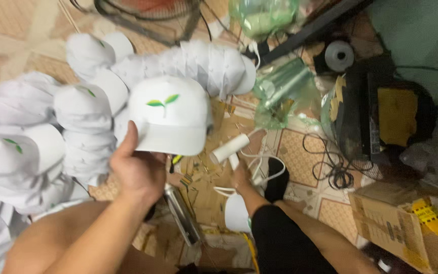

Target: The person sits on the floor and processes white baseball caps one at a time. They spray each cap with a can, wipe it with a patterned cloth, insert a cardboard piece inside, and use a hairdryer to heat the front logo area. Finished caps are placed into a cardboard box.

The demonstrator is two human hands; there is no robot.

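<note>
The left hand [137, 170] grips a white cloth cap [170, 115] by the edge of its stiff, curved brim, thumb on top and fingers underneath, holding it up above the floor with the rounded crown facing away. The crown is smooth and domed, and it carries a small stitched sprout emblem in green and yellow on the front panel.

The right hand [240, 175] is lower, near the floor, closed around a short white cylinder [230, 147] that looks like a roll or a plastic handle; the picture is blurred there, so its exact kind cannot be told. A thin white cord [268, 175] loops just beside this hand. The right forearm wears a dark sleeve [280, 233].

To the left, heaps of matching white caps [36, 147] lie nested in soft stacks, and a long curved row of them [198, 66] arcs behind the held cap. The floor [300, 152] is patterned tile in tan and brown, littered with paper scraps. Crinkled, clear greenish plastic bags [280, 89] lie past the row, glossy and translucent. A grey tape roll [339, 56] sits near a dark machine [376, 116] with a yellow patch. A brown cardboard box [401, 226] with yellow tape stands at the lower right. A shiny metal bar [182, 215] lies between the forearms.
</note>
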